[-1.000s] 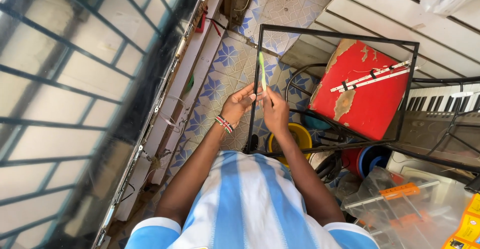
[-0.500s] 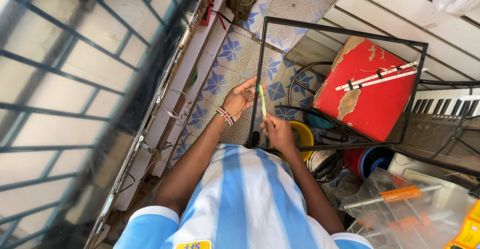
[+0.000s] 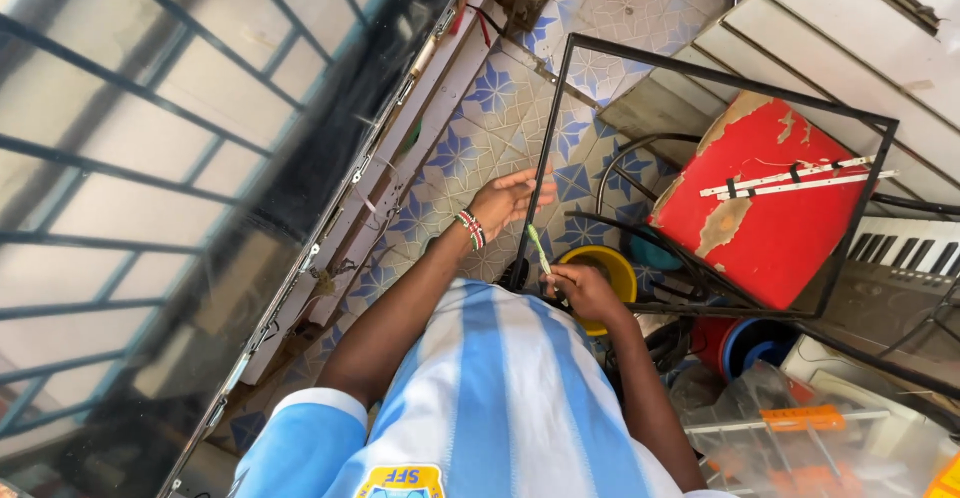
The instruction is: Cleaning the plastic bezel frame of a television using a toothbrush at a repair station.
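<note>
- We grip a thin green stick in our right hand, fingers closed around its lower end, so it points up and away from our chest, over the blue-patterned tiled floor.
- Our left hand is spread open and holds nothing, just beside the left bar of a black metal frame, near the stick's tip.
- We see a beaded wristband on that wrist.
- A yellow bowl sits below our right hand; a red worn board lies inside the frame.
</note>
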